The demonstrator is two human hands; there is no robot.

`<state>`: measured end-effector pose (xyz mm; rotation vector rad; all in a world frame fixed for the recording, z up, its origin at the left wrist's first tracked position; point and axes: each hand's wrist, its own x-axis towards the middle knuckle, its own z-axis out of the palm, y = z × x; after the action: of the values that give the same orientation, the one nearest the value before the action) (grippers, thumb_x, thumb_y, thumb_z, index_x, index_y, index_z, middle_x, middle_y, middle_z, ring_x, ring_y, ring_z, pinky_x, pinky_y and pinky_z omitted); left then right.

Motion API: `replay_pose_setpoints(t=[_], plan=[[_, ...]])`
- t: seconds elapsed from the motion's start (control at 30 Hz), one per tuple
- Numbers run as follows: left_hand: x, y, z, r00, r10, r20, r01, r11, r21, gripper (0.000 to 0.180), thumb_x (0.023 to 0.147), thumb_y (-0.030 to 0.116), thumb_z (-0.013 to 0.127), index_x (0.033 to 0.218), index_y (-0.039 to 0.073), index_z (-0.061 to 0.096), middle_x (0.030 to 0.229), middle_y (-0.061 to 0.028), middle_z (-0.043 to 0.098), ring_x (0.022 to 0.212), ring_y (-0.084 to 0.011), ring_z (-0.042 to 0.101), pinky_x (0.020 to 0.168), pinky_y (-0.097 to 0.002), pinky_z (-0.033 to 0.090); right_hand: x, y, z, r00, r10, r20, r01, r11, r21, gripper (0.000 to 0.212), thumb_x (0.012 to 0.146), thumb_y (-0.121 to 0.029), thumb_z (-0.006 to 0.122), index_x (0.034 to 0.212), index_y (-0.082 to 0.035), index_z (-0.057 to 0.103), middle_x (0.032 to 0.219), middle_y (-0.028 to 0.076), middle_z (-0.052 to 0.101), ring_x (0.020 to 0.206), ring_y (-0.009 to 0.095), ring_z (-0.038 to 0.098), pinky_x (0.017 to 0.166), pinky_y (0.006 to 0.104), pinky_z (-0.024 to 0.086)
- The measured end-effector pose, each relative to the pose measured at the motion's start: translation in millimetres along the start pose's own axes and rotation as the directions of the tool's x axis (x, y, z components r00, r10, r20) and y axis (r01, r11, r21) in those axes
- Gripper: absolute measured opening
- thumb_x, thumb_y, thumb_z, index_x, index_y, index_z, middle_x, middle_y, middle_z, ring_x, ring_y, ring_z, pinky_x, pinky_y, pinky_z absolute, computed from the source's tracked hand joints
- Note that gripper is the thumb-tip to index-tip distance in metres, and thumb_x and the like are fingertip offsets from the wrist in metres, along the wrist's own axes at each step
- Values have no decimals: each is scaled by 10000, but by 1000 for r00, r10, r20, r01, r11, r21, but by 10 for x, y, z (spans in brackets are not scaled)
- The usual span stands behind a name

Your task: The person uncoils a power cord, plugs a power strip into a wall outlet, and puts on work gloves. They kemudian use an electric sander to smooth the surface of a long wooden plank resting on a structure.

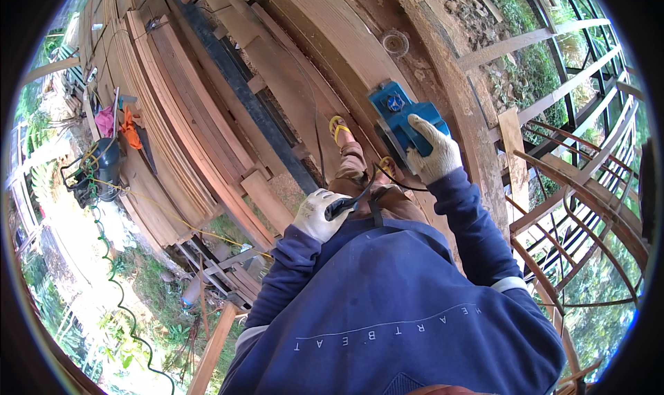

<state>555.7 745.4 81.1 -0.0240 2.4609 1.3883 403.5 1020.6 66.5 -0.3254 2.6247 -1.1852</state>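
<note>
My right hand (437,150), in a white work glove, is closed round the handle of a blue electric hand planer (395,107). The planer is at the side of a long timber beam (344,46); whether it touches the wood I cannot tell. A black power cord (367,189) curves from beneath the planer toward my body. My left hand (315,214), gloved as well, is held at my waist, gripping a thicker black section of the cord. My sandalled feet show between the two hands.
Long stacked planks (180,90) run along the left, with a dark metal beam (259,87) beside them. A round clear dish (395,43) sits beyond the planer. Bent strips and a lattice frame (581,180) stand at right. A dark machine (105,167) with a coiled hose is far left.
</note>
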Motion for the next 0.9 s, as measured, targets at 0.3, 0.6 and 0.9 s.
replay_pose_setpoints(t=[0.3, 0.6, 0.9], plan=[[123, -167, -429, 995, -84, -62, 81, 996, -42, 156, 871, 163, 786, 1016, 105, 784, 963, -129, 769, 886, -353, 708, 809, -438, 558, 1546, -534, 508, 986, -133, -98, 131, 991, -24, 449, 797, -139, 764, 1242, -110, 712, 1122, 157, 753, 1012, 372, 737, 919, 410, 594], [158, -326, -721, 983, -150, -108, 147, 989, -32, 185, 872, 181, 785, 1031, 89, 758, 972, -137, 755, 889, -367, 692, 811, -466, 546, 3046, -1003, 882, 979, -194, -62, 174, 956, -235, 454, 856, -294, 722, 1297, -184, 719, 1152, 126, 763, 1035, 318, 742, 952, 379, 583], [326, -112, -896, 996, -81, -25, 82, 995, 52, 169, 861, 134, 783, 1012, 62, 760, 961, -140, 753, 899, -374, 692, 821, -452, 549, 2598, -878, 711, 994, -103, -46, 94, 983, -161, 446, 828, -231, 723, 1271, -175, 718, 1074, 189, 757, 967, 376, 742, 899, 408, 598]])
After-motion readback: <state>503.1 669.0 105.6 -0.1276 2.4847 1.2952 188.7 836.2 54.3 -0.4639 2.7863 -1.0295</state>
